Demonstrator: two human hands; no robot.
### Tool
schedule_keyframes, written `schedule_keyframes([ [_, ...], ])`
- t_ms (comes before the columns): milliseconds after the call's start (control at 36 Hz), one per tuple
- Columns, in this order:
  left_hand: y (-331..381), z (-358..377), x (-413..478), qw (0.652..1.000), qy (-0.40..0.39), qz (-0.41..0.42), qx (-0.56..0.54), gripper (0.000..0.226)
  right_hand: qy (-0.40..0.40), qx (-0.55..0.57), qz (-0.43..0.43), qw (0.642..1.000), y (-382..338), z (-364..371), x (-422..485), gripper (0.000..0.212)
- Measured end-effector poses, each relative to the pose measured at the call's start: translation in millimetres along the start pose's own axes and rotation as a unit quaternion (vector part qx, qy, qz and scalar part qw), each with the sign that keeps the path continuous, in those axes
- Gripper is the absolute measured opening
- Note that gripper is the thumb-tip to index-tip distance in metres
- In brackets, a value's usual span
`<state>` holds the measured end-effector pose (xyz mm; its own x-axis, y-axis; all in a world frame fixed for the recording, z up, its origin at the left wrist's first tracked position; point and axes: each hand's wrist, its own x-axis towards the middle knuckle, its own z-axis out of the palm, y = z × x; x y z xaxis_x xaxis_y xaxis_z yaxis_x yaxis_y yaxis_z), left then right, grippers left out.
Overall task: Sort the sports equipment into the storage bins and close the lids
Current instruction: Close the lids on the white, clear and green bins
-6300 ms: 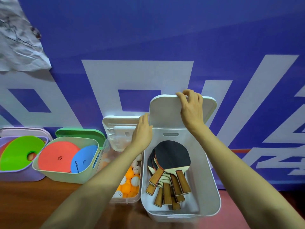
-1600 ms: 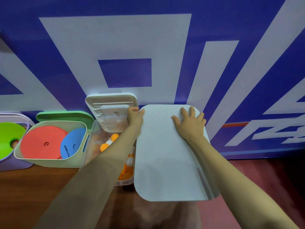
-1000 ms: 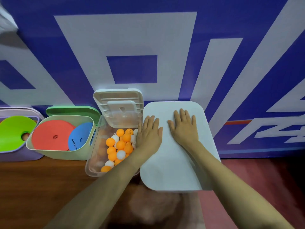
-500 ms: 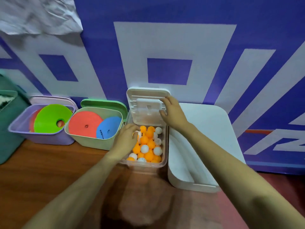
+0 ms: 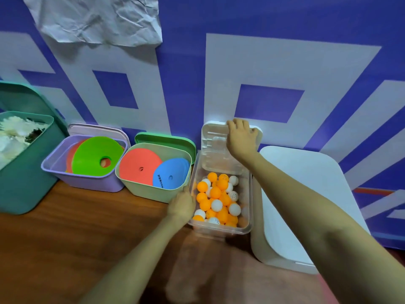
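Left hand (image 5: 183, 206): resting against the left wall of the clear bin (image 5: 245, 227), fingers curled; grip on the wall hard to tell from this angle.
Right hand (image 5: 241, 137): reaching farther back, fingers bent over the top edge of the clear lid (image 5: 215, 148), gripping it; lid standing upright against the wall behind.
Hands well apart, one at the bin's near left side, one at its far end.

Bins showing on the wooden floor (image 5: 65, 238), counted: five, standing in a row along the blue-and-white wall (image 5: 285, 62).
- White bin (image 5: 306, 194), far right: lid lying shut on top; contents hidden.
- Clear bin, just left of it: holding orange and white balls (image 5: 215, 200), too many and too heaped for counting.
- Pale green bin (image 5: 140, 191): holding two discs showing, one red disc (image 5: 138, 166), one blue disc (image 5: 169, 173) overlapping it; green lid (image 5: 166, 140) standing open behind.
- Lilac bin (image 5: 87, 183): holding a green disc (image 5: 96, 155) over at least one red one; lid tilting open behind.
- Teal bin (image 5: 22, 189), far left: holding white feathery items (image 5: 13, 132), partly cropped.

Crumpled paper (image 5: 98, 18): one sheet, hanging on the wall above.
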<state>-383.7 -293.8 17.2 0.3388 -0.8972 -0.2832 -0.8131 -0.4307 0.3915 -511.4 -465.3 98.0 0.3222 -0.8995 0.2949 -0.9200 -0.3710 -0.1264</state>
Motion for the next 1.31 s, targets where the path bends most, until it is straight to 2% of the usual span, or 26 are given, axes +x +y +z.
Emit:
schedule_keyframes([
  [139, -11.1, -0.6, 5.8, 1.000, -0.005, -0.001, 0.012, 0.027, 0.007, -0.048, 0.026, 0.998, -6.4, 5.0, 6.4, 0.031],
  [389, -14.9, -1.5, 5.3, 0.999, -0.014, 0.032, -0.022, 0.029, 0.013, 0.038, 0.045, 0.998, -10.3, -1.1, 19.0, 0.028],
  [750, -8.2, -1.4, -1.2, 0.999, -0.034, 0.005, -0.038, 0.029, 0.142, 0.076, -0.048, 0.986, -22.9, -40.0, -6.5, 0.022],
  [861, -13.1, -4.3, -5.2, 0.991, -0.048, -0.004, -0.122, 0.031, 0.181, 0.100, -0.107, 0.972, -31.1, -48.8, -31.7, 0.015],
  [972, -20.9, -14.7, -11.7, 0.983, -0.032, -0.013, -0.183, 0.041, 0.161, 0.096, -0.183, 0.965, -39.1, -46.9, -76.4, 0.008],
  [1000, -23.3, -18.8, -11.2, 0.972, -0.018, -0.031, -0.231, 0.043, 0.149, 0.091, -0.194, 0.965, -39.6, -45.2, -88.3, 0.008],
  [1028, -25.4, -22.5, -10.4, 0.947, -0.006, -0.058, -0.316, 0.044, 0.136, 0.086, -0.201, 0.966, -39.0, -42.9, -99.3, 0.011],
  [1083, -26.1, -31.4, -10.2, 0.865, -0.006, -0.112, -0.490, 0.048, 0.115, 0.074, -0.208, 0.968, -36.7, -37.9, -118.8, 0.026],
  [1139, -23.4, -41.5, -13.5, 0.815, -0.015, -0.112, -0.568, 0.048, 0.103, 0.072, -0.222, 0.967, -33.8, -32.5, -134.9, 0.029],
  [1222, -16.6, -51.5, -21.7, 0.785, -0.045, -0.102, -0.609, 0.038, 0.071, 0.059, -0.245, 0.965, -32.2, -19.5, -157.8, 0.034],
  [1250, -15.0, -50.4, -22.1, 0.788, -0.054, -0.095, -0.606, 0.034, 0.063, 0.054, -0.245, 0.966, -32.0, -14.0, -164.8, 0.034],
  [1306, -14.7, -45.1, -24.1, 0.816, -0.067, -0.086, -0.568, 0.035, 0.042, 0.057, -0.238, 0.969, -31.8, -3.6, -177.2, 0.029],
])
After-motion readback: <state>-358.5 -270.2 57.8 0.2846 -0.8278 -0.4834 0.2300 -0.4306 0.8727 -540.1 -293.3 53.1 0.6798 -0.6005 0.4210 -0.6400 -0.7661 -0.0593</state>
